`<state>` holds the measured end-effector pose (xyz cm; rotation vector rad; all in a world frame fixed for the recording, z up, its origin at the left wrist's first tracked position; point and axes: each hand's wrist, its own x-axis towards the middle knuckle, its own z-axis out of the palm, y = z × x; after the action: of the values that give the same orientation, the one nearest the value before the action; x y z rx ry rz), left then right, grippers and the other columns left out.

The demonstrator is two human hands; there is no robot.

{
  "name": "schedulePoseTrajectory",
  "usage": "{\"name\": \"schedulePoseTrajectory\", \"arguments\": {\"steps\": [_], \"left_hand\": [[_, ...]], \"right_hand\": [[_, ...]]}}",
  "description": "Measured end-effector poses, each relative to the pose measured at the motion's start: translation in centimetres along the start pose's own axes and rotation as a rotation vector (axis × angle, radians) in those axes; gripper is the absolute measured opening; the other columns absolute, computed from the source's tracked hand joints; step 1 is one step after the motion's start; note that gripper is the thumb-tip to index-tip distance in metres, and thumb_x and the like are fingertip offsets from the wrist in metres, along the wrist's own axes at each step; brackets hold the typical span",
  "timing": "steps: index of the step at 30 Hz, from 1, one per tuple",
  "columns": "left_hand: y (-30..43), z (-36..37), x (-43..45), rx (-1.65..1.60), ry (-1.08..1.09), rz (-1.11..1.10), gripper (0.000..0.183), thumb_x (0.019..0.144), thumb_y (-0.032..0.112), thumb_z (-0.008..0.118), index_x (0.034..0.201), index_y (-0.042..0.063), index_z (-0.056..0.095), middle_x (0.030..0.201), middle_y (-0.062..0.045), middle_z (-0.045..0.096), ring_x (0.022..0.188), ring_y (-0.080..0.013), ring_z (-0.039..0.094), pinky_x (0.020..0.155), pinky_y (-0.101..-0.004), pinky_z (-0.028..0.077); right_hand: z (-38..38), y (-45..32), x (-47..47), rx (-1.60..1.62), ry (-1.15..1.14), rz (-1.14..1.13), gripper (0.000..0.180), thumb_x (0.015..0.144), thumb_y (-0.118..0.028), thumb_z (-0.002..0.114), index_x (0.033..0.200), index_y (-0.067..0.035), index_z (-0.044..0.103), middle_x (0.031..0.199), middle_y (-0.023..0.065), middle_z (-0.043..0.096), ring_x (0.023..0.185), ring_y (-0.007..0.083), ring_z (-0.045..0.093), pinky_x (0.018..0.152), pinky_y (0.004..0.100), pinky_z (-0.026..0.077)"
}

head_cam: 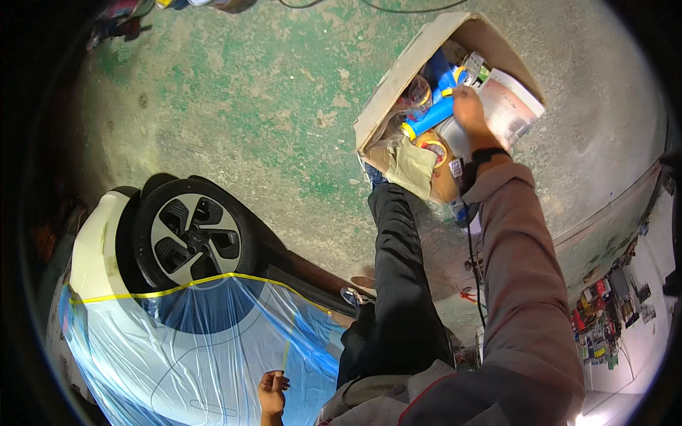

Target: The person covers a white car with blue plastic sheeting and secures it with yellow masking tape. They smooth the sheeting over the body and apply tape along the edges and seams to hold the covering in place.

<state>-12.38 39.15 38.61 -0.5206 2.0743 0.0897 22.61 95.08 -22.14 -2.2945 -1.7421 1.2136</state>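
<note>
A cardboard box [445, 32] on the floor holds blue plastic rolls with yellow tape, tape rolls and other items. My right hand [469, 106] reaches into it, its fingers at the end of a blue roll [434, 117]; whether they grip it is unclear. A printed sheet or packet [509, 106] lies beside that hand, and a tan cloth [411, 166] hangs over the near edge. At the lower middle, my left hand [274, 387] has its fingertips pinched at a thin yellow strip [286, 346], over clear-blue plastic film [213, 362] that covers part of a car.
The car's wheel [196, 237] and pale bumper [90, 250] stand at the left, with yellow tape [186, 285] along the film's edge. My dark-trousered leg [402, 266] reaches to the box. A black cable [471, 261] hangs by my right sleeve. Tools and goods [602, 319] line the far right.
</note>
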Motion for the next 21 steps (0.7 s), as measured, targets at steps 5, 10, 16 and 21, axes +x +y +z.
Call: {"name": "schedulePoseTrajectory", "arguments": {"steps": [5,10,16,21], "left_hand": [[-0.1,1.0,1.2,0.077,-0.023,-0.123,0.028,0.103,0.027,0.065,0.106,-0.001,0.066,0.08,-0.012,0.071,0.067,-0.0188,0.066,0.064,-0.0308,0.053],[0.8,0.3,1.2,-0.024,-0.014,-0.121,0.028,0.103,0.027,0.065,0.108,-0.001,0.067,0.08,-0.011,0.071,0.068,-0.017,0.066,0.065,-0.0293,0.052],[4.0,1.7,1.2,-0.076,-0.092,0.085,0.028,0.104,0.028,0.066,0.104,0.0,0.067,0.082,-0.007,0.069,0.072,-0.0137,0.063,0.068,-0.0279,0.051],[11.4,5.1,-0.4,-0.132,-0.216,0.425,0.022,0.103,0.022,0.068,0.107,0.0,0.067,0.088,-0.002,0.066,0.078,-0.0095,0.059,0.073,-0.025,0.049]], "right_hand": [[1.7,-0.2,8.0,0.227,-0.12,0.297,0.038,0.103,-0.028,0.056,0.119,0.004,0.07,0.117,0.0198,0.073,0.109,0.0293,0.067,0.1,0.0398,0.048],[-2.6,-3.0,6.7,0.83,-0.061,0.361,0.026,0.106,-0.022,0.056,0.106,0.0,0.07,0.098,0.0081,0.073,0.083,0.0195,0.065,0.073,0.0301,0.051],[-12.5,-12.8,-6.0,1.64,-0.123,0.37,0.015,0.104,-0.011,0.055,0.113,0.0,0.057,0.1,0.0109,0.061,0.09,0.0252,0.062,0.087,0.0422,0.053],[-16.4,-26.0,-21.6,1.781,-0.682,0.416,0.007,0.101,-0.004,0.055,0.107,-0.003,0.057,0.091,0.0096,0.063,0.088,0.0236,0.062,0.089,0.0416,0.052]]}}
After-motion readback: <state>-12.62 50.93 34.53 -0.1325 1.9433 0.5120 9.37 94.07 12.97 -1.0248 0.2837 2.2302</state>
